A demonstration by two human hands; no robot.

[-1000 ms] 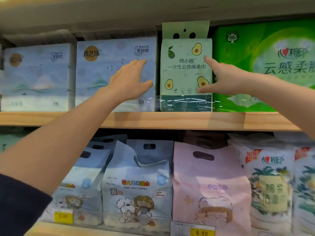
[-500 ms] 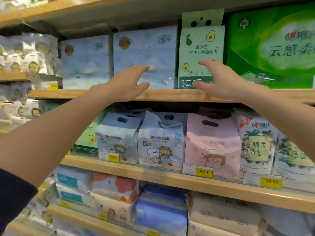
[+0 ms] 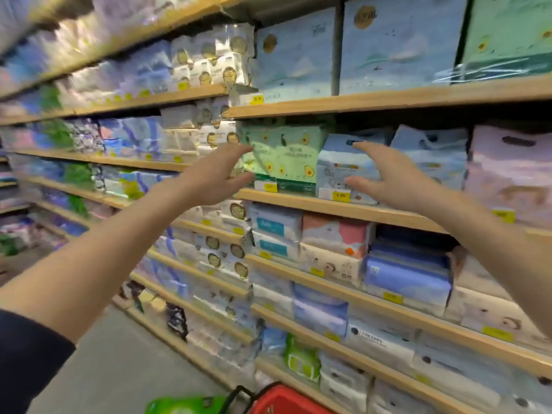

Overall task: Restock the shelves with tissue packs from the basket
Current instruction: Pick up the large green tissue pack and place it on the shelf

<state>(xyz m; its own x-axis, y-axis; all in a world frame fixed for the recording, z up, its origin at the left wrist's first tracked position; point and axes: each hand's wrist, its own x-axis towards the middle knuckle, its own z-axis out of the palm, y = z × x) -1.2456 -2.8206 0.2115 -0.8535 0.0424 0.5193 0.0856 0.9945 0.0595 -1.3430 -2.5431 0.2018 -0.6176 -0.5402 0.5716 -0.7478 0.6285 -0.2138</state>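
Both my arms reach forward in front of wooden shelves full of tissue packs. My left hand (image 3: 216, 176) is open with fingers spread, holding nothing, just left of a green avocado-print pack (image 3: 283, 153) on the second shelf. My right hand (image 3: 388, 177) is also open and empty, in front of a light-blue baby-wipes pack (image 3: 343, 168). At the bottom edge a red basket (image 3: 286, 400) with a black handle shows only its rim, and a green pack (image 3: 185, 405) lies beside it. The avocado-print pack (image 3: 507, 34) on the top shelf stands at the upper right.
Several wooden shelf boards (image 3: 343, 207) run from the right towards the far left, packed with blue, pink and white packs and yellow price tags (image 3: 340, 195). Grey floor (image 3: 113, 363) lies at the lower left along the aisle.
My view has swung down and to the left. Both hands have come off the top shelf's avocado pack and dropped to the second shelf's height. The red basket has come into view at the bottom.
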